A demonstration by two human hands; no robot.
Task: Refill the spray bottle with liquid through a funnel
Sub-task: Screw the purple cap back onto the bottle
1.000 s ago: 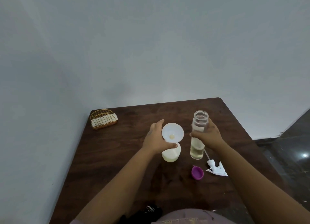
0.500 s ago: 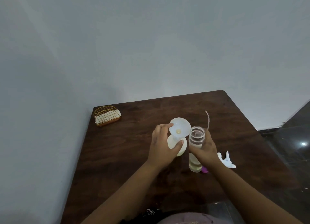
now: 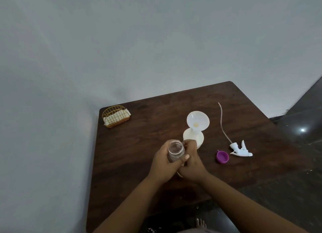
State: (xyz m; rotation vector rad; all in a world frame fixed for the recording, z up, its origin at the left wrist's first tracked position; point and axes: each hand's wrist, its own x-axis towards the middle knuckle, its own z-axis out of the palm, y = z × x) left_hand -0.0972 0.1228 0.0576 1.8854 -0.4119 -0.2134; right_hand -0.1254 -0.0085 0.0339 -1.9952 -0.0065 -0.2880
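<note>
A clear open-mouthed bottle (image 3: pixel 175 150) is held above the dark wooden table (image 3: pixel 139 145), near its middle. My left hand (image 3: pixel 163 163) grips it from the left, thumb across its front. My right hand (image 3: pixel 191 163) holds it from the right. Just behind stands a cream bottle (image 3: pixel 191 136) with a white funnel (image 3: pixel 198 119) set in its neck, tilted toward me. The white spray head (image 3: pixel 241 150) lies on the table at the right with its thin tube (image 3: pixel 223 123) stretching away. A purple cap (image 3: pixel 222 156) lies beside it.
A gold wire basket (image 3: pixel 116 116) holding white paper sits at the table's far left corner, by the grey wall. The table's right edge drops to a dark glossy floor (image 3: pixel 299 128). A bare foot (image 3: pixel 201 223) shows below the near edge.
My left hand has let go of the funnel and moved onto the clear bottle. Both hands carried that bottle leftward and nearer to me. The funnel stays in the cream bottle.
</note>
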